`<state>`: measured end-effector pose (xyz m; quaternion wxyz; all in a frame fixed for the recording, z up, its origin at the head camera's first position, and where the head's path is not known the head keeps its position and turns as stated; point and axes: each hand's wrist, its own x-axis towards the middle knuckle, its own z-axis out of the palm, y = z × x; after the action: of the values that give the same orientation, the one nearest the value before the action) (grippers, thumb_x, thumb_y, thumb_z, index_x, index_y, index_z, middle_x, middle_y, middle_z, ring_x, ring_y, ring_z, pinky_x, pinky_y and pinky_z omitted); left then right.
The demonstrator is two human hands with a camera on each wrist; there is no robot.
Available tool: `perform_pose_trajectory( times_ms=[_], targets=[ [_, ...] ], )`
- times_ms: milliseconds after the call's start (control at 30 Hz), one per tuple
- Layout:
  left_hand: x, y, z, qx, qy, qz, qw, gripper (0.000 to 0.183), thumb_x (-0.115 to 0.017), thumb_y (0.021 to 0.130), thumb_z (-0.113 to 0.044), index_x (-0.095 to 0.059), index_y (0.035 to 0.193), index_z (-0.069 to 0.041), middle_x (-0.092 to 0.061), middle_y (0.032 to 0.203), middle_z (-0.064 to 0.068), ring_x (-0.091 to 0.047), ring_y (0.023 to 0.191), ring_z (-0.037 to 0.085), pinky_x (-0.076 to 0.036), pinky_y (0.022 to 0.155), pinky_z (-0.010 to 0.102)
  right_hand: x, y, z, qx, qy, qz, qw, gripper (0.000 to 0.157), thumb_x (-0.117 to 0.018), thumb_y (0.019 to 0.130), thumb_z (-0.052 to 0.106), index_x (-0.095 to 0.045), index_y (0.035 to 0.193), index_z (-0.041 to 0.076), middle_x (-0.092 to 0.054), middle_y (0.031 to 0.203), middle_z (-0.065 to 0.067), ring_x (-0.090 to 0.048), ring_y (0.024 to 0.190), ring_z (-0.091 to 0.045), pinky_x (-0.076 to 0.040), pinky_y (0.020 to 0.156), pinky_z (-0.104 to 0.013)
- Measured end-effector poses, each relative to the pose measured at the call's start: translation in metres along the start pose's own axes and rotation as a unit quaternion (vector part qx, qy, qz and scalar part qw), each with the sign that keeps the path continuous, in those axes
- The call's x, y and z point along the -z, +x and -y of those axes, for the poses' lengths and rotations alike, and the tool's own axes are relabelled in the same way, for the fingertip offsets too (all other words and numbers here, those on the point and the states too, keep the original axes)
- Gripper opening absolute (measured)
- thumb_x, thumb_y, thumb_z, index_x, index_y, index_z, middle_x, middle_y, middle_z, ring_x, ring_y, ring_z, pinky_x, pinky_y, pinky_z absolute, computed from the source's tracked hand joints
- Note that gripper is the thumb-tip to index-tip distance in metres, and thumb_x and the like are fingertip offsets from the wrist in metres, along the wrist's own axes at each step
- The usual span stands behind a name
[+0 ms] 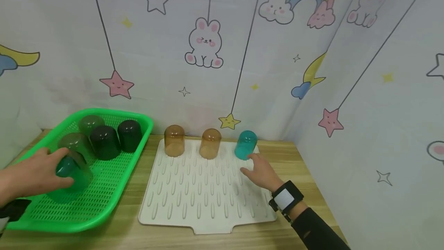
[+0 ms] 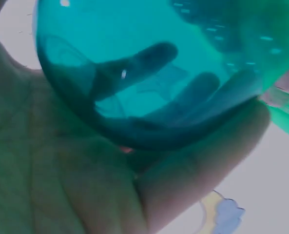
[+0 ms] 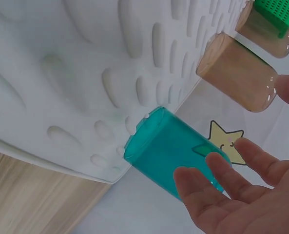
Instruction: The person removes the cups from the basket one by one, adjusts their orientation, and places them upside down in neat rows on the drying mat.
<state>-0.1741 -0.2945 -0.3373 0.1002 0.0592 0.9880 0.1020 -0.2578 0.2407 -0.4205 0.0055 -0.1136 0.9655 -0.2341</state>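
In the head view my left hand (image 1: pixel 36 173) reaches into the green basket (image 1: pixel 116 192) and grips a teal cup (image 1: pixel 79 182), thumb on the near side and fingers over the far side. Close up in the left wrist view, fingers show through the see-through teal cup (image 2: pixel 120 29). My right hand (image 1: pixel 261 173) is beside another teal cup (image 1: pixel 247 142), which stands upside down at the back right of the white drying mat (image 1: pixel 208 203). Its fingers are spread and loosely bent near that teal cup (image 3: pixel 159 151) in the right wrist view, not wrapped round it.
Two amber cups, a left one (image 1: pixel 174 142) and a middle one (image 1: pixel 210 144), stand upside down along the mat's back edge. Several dark and grey-green cups, one a dark cup (image 1: pixel 105 142), sit in the basket. A patterned curtain (image 1: pixel 166 49) hangs behind the wooden table (image 1: pixel 291 161).
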Motion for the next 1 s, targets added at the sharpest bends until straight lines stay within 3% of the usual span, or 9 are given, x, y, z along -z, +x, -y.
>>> perform_pose_trajectory(
  times_ms=[133,333,533,733,867,1000],
  targets=[
    [0.010,-0.002,-0.024,-0.018,-0.016,-0.050,0.9985,0.080,-0.069,0.077,-0.034,-0.028,0.125,0.016,-0.027,0.110,0.049,-0.042,0.090,0.055,-0.043,0.062,0.057,0.000,-0.002,0.005,0.008,-0.005,0.001,1.000,0.053,-0.064,0.086,0.033,-0.049,0.126,0.001,-0.049,0.126,-0.018,-0.046,0.113,-0.028,-0.044,0.091,-0.048],
    [0.019,-0.003,-0.065,-0.076,-0.011,-0.118,0.9900,0.085,-0.071,0.076,-0.049,-0.034,0.132,0.003,-0.036,0.121,0.036,-0.047,0.096,0.048,-0.045,0.070,0.061,0.001,-0.003,0.020,0.044,-0.009,0.005,0.999,0.058,-0.064,0.086,0.034,-0.046,0.129,0.001,-0.047,0.130,-0.016,-0.042,0.118,-0.027,-0.041,0.095,-0.047],
    [0.020,-0.001,-0.102,-0.135,-0.030,-0.125,0.9825,0.079,-0.073,0.075,-0.046,-0.040,0.132,-0.003,-0.043,0.120,0.027,-0.053,0.095,0.040,-0.048,0.070,0.056,0.001,-0.008,0.035,0.069,-0.007,0.020,0.997,0.059,-0.063,0.086,0.035,-0.043,0.132,0.003,-0.045,0.132,-0.014,-0.039,0.121,-0.024,-0.040,0.097,-0.045],
    [0.018,0.005,-0.134,-0.157,-0.047,-0.120,0.9793,0.079,-0.072,0.075,-0.048,-0.042,0.133,-0.003,-0.046,0.118,0.023,-0.055,0.093,0.032,-0.050,0.073,0.053,-0.003,-0.011,0.047,0.090,0.003,0.051,0.995,0.062,-0.064,0.086,0.036,-0.040,0.134,0.004,-0.044,0.134,-0.012,-0.039,0.121,-0.021,-0.040,0.097,-0.044],
    [0.008,0.009,-0.155,-0.169,-0.068,-0.110,0.9772,0.078,-0.072,0.075,-0.048,-0.043,0.133,-0.003,-0.046,0.119,0.021,-0.057,0.088,0.027,-0.051,0.071,0.048,-0.007,-0.014,0.058,0.117,0.006,0.066,0.991,0.065,-0.066,0.084,0.035,-0.039,0.135,0.005,-0.044,0.134,-0.011,-0.039,0.121,-0.019,-0.041,0.097,-0.042],
    [-0.010,0.016,-0.174,-0.182,-0.077,-0.098,0.9754,0.079,-0.072,0.075,-0.049,-0.044,0.133,-0.004,-0.048,0.119,0.021,-0.057,0.089,0.027,-0.051,0.071,0.047,-0.008,-0.018,0.074,0.152,0.015,0.090,0.984,0.069,-0.066,0.084,0.039,-0.037,0.137,0.005,-0.043,0.136,-0.009,-0.039,0.121,-0.017,-0.041,0.097,-0.041]
  ],
)
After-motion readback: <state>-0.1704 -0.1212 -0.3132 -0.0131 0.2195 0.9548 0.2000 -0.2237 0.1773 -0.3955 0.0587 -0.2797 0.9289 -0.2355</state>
